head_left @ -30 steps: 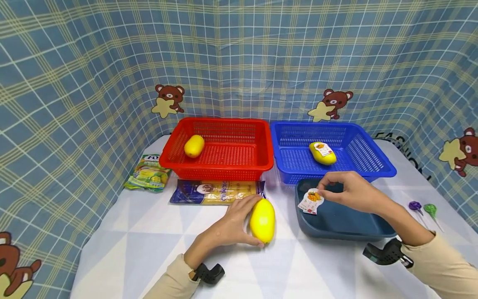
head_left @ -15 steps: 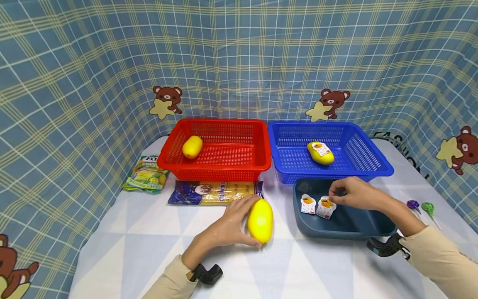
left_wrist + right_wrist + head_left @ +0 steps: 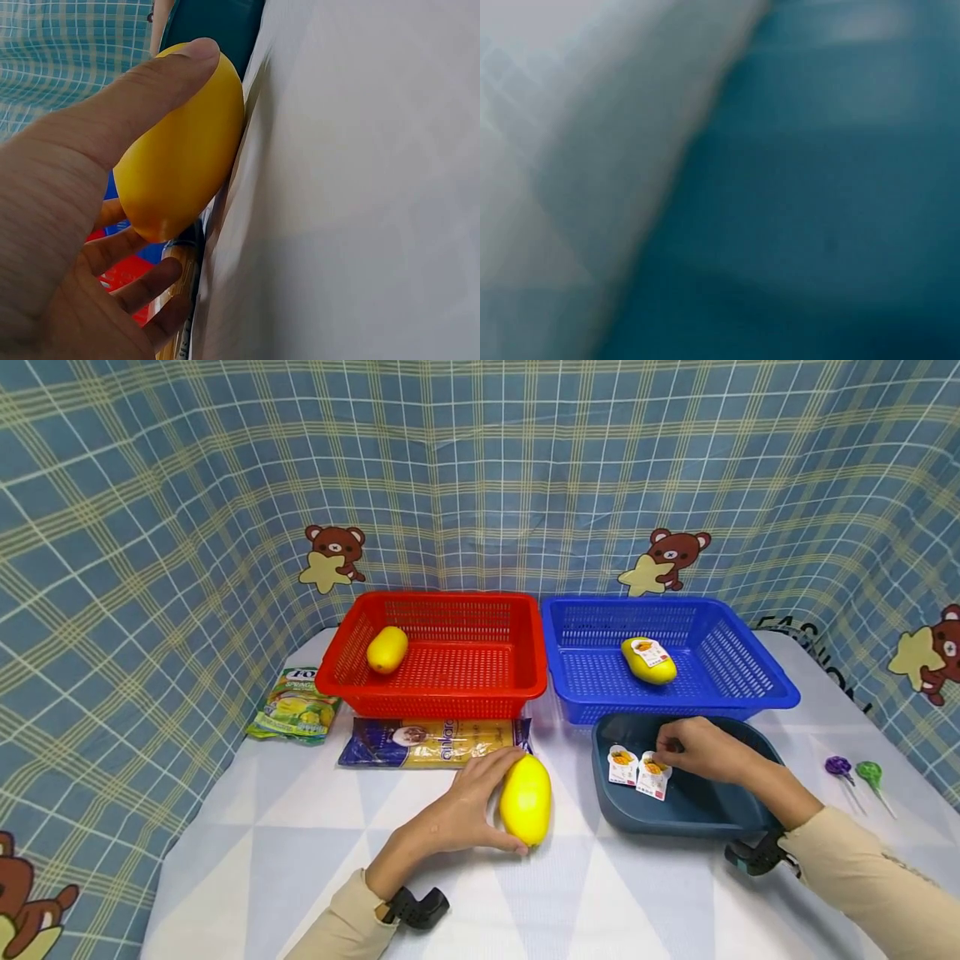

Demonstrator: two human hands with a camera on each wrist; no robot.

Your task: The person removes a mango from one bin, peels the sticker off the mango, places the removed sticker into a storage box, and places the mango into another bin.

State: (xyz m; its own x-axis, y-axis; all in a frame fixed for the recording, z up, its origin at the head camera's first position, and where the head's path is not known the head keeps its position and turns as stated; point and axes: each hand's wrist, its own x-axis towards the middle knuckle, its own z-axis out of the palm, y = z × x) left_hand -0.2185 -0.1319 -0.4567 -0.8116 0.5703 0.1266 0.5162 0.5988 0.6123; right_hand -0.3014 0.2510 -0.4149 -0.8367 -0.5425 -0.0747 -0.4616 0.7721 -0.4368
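While left hand fingers cup smooth yellow mango; right hand fingers pinch sticker.

A plain yellow mango lies at centre bottom of the head view on the counter, whose cloth is white with pale grey triangles. Behind it stand a red mesh basket and a blue mesh basket. At lower right, a dark teal tray holds white labels printed orange. The backdrop is blue plaid with cream lines and brown bears.
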